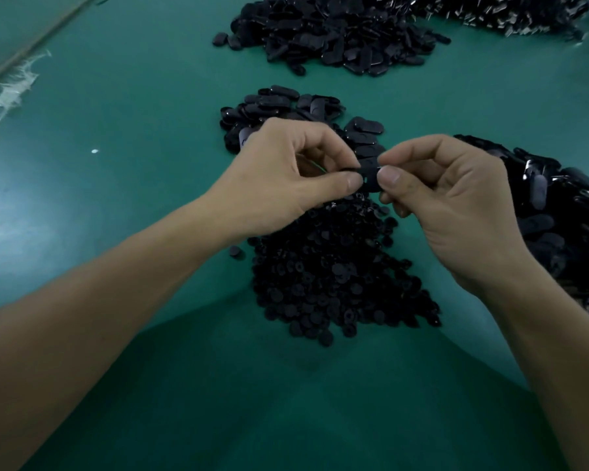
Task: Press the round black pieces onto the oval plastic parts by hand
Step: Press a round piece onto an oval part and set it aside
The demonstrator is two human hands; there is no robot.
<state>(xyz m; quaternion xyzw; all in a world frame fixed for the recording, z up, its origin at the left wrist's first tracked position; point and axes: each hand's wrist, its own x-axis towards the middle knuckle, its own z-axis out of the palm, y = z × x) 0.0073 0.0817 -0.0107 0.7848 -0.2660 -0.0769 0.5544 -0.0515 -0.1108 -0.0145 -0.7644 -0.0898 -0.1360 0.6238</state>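
Observation:
Both my hands meet above the green table (150, 137), pinching one black oval plastic part (370, 178) between them. My left hand (286, 178) grips its left end with thumb and fingers. My right hand (449, 198) grips its right end, thumb on top. Whether a round piece sits on the part is hidden by my fingertips. Under my hands lies a heap of round black pieces (334, 277). Behind my hands sits a small pile of oval parts (286, 107).
A large heap of oval parts (337, 32) lies at the far centre, and another dark heap (510, 11) at the far right. A glossy black pile (565, 212) fills the right edge. Torn white film (7, 93) lies at the left.

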